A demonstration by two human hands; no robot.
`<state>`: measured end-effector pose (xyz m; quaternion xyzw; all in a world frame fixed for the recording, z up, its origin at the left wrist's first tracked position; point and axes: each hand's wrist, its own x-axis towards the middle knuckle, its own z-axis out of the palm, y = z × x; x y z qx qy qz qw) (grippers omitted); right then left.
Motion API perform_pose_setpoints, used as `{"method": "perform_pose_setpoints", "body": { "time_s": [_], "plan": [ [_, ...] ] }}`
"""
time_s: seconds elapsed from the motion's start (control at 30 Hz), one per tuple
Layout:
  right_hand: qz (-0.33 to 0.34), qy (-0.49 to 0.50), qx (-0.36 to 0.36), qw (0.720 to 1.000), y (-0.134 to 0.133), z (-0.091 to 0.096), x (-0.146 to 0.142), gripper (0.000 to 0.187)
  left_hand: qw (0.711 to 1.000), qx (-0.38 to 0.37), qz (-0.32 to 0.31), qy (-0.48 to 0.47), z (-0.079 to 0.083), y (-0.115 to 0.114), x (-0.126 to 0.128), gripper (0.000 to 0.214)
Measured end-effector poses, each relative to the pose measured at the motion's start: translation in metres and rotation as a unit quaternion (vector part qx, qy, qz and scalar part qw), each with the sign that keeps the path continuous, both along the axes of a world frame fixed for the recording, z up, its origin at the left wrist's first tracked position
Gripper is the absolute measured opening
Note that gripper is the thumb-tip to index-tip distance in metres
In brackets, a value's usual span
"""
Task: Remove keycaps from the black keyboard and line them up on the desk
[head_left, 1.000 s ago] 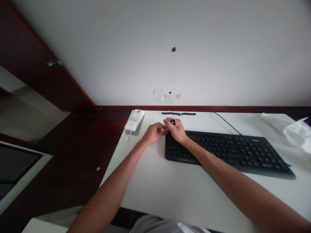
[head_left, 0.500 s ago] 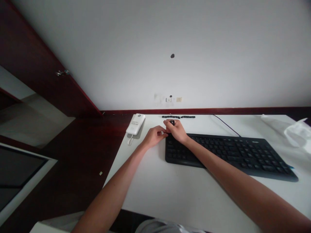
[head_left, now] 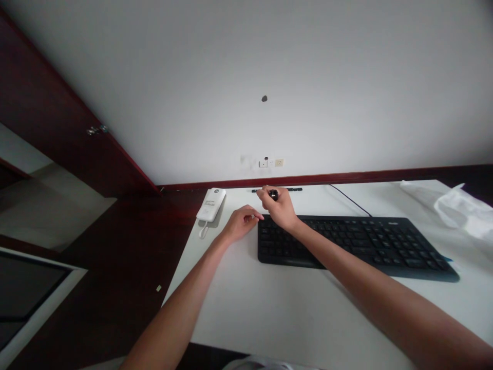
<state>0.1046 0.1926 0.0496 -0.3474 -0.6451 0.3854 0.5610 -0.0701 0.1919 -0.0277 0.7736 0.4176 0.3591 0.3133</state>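
Note:
A black keyboard (head_left: 358, 239) lies on the white table, its left end under my hands. My right hand (head_left: 280, 205) is closed around a dark tool with a rounded end (head_left: 273, 195) showing above the fist; its lower part is hidden, so its kind is unclear. This fist is over the keyboard's upper left corner. Beside it, my left hand (head_left: 242, 222) has thumb and forefinger brought together at that corner; whatever lies between the fingertips is too small to see. Behind the fist runs a row of small black pieces like keycaps (head_left: 295, 189), partly covered by it.
A white power bank (head_left: 211, 204) with a short loop cable lies at the table's left. The keyboard cable (head_left: 350, 199) runs to the back edge. Crumpled white plastic (head_left: 458, 205) lies at the right. Beyond the table are a wall with sockets (head_left: 271, 163) and a dark red door (head_left: 77, 118).
My right fist has risen slightly and turned, showing more of the dark tool's end. My left fingertips have come a little apart from the right hand. The whole view has shifted slightly.

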Motion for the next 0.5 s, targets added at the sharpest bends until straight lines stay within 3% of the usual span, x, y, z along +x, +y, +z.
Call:
{"method": "perform_pose_setpoints", "body": {
  "time_s": [0.17,0.4,0.5],
  "plan": [
    [-0.036,0.002,0.038,0.999,0.007,0.022,0.019,0.045,0.999,0.012,-0.004,0.032,0.007,-0.005,0.002,0.027],
    [-0.068,-0.021,0.081,0.994,0.012,0.039,0.036,0.044,0.997,0.034,0.009,0.071,0.009,-0.007,0.002,0.032],
    [-0.019,-0.046,0.077,0.996,0.001,0.049,0.033,0.042,0.996,0.044,0.018,0.082,0.009,-0.009,0.004,0.033]
  ]
}}
